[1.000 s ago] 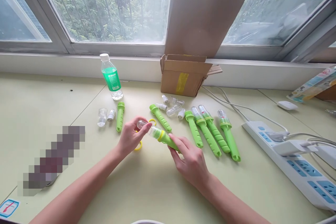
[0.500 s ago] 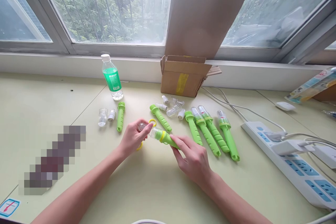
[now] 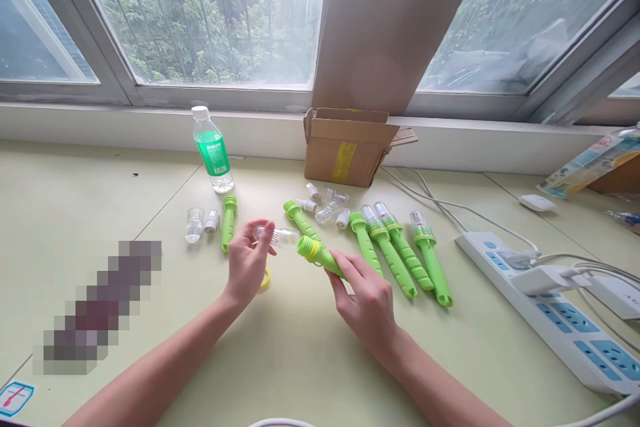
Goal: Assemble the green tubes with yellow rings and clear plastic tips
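My left hand (image 3: pixel 249 257) is closed around a clear plastic cap (image 3: pixel 284 237), whose open end points right. Just beside it, my right hand (image 3: pixel 363 290) grips a green handle (image 3: pixel 320 255) with a threaded end and a yellow ring on its neck. Cap and handle are apart. A yellow ring (image 3: pixel 265 278) lies on the table by my left wrist. Behind my hands rest another green handle (image 3: pixel 301 219) and several loose clear caps (image 3: pixel 330 209) and white pieces (image 3: pixel 343 219). To the right lie green sticks with clear caps (image 3: pixel 389 249) and a bare green handle (image 3: pixel 367 240).
A water bottle (image 3: pixel 213 152) stands at the back left, near a green handle (image 3: pixel 229 223), a clear cap (image 3: pixel 195 224) and a white piece (image 3: pixel 211 221). An open cardboard box (image 3: pixel 345 150) sits by the window. A power strip (image 3: pixel 560 317) with cables runs along the right.
The clear cap has come off the threaded end of the green handle; my left hand has drawn it slightly left. My right hand still holds the handle.
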### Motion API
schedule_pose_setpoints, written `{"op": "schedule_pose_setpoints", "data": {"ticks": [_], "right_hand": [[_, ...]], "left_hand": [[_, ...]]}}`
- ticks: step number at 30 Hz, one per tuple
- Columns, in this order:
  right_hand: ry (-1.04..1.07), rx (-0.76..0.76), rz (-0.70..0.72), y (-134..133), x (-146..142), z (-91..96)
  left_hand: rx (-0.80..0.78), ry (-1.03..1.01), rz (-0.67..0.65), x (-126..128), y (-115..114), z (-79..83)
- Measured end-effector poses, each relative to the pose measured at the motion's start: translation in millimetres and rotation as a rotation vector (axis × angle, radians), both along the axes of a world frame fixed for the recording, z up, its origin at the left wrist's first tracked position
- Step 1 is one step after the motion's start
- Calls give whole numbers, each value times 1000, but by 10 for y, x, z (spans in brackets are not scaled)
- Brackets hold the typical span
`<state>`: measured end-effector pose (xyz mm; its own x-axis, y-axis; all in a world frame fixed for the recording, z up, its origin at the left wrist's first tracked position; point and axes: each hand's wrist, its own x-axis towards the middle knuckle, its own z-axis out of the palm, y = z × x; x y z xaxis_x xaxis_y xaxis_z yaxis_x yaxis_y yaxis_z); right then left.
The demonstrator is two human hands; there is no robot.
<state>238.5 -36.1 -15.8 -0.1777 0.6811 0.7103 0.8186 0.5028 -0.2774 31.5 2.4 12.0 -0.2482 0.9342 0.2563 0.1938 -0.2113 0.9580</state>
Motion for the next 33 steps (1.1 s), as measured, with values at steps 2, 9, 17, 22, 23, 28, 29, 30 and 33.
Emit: {"op": "schedule_pose_setpoints", "data": {"ticks": [2,9,17,22,23,28,29,30,33], "right_hand": [[8,24,-38,20,35,0],[51,-19,-39,30,49,-6],[73,-80,-14,17,23,-9],[64,-93,-8,10,17,-15],[63,-96,-7,11,16,-15],[72,-85,-10,22,23,-12],[73,-78,-12,24,27,-13],[73,-74,-14,25,30,-15],[72,-74,-15,25,34,-25]], "left_hand": [[14,48,80,-71,66,-15],[89,509,-259,-84,86,-120],[143,816,-437,-40,-15,-88],[196,824,-318,6,248,47],[195,845,-299,31,356,78],[87,1098,-355,223,932,195],[72,1113,-365,272,1015,202],[66,1123,-377,323,1079,201],[47,1165,-426,474,1186,159]]}}
